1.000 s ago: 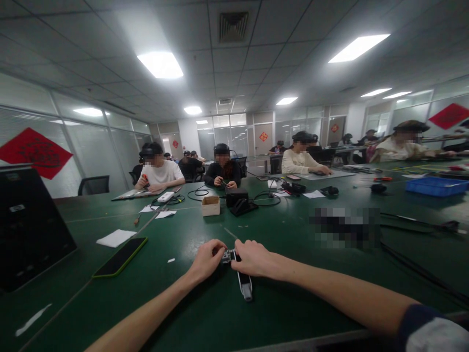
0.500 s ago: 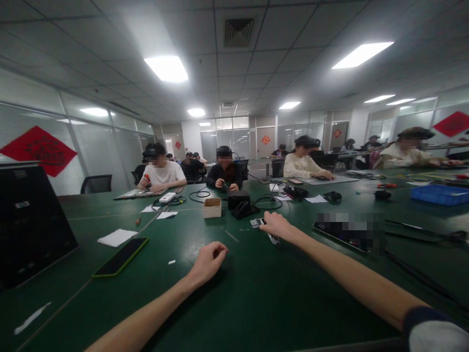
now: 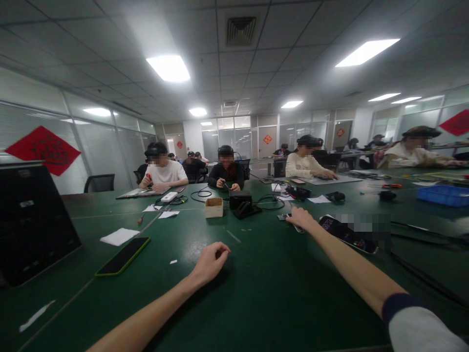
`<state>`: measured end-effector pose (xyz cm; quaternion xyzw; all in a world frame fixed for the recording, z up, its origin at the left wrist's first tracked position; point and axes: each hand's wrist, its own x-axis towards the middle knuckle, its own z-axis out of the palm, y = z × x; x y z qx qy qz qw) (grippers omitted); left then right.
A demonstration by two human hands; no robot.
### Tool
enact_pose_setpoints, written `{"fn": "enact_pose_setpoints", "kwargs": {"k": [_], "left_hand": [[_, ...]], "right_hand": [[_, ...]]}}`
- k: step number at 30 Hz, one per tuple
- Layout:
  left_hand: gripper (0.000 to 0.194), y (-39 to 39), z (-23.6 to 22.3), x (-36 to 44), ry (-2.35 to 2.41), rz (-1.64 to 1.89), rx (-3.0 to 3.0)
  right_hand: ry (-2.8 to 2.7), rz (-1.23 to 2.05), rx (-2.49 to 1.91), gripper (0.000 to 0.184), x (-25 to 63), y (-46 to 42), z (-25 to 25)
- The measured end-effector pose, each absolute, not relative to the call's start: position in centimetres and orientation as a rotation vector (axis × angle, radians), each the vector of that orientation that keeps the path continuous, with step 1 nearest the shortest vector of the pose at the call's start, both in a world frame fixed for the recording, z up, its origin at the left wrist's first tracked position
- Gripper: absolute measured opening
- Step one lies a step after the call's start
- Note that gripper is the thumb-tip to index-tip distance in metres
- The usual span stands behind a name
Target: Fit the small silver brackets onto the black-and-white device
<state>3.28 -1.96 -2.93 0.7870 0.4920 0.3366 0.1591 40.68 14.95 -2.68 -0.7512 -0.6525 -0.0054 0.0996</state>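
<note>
My right hand reaches across the green table, its fingers closed over a small flat silver-and-white piece. One end of this piece sticks out left of my fingers and another part shows beneath the hand; its kind I cannot make out. Close by on the right is a phone with a lit screen, partly blurred out. My left hand rests on the tabletop nearer to me, fingers loosely curled in, nothing visible in them. A small white scrap lies to its left.
A small cardboard box and a black device with cables stand ahead. On the left are a green-edged phone, white paper and a black HP panel. A blue tray sits far right. Several people work opposite.
My right hand has moved to the right with the silver-and-white piece, closer to the lit phone. My left hand stays where it was. The view has shifted slightly.
</note>
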Motion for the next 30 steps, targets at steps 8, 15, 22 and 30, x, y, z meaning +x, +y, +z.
{"fn": "enact_pose_setpoints", "kwargs": {"k": [8,15,22,30], "left_hand": [[0.025,-1.9,-2.8,3.3,1.410,0.933,2.262],[0.025,-1.8,-3.1,3.2,1.403,0.908,2.265],[0.027,-2.5,-2.2,3.5,1.396,0.875,2.257],[0.025,-2.3,-2.5,3.6,1.399,0.890,2.276]], "right_hand": [[-1.958,-0.130,-2.233,0.049,40.7,16.6,-3.1],[-2.155,-0.097,-2.127,0.026,39.7,18.8,-3.6],[-2.164,-0.117,-2.086,0.032,40.2,18.8,-4.7],[-2.151,-0.086,-2.068,0.031,40.5,18.5,-4.6]]}}
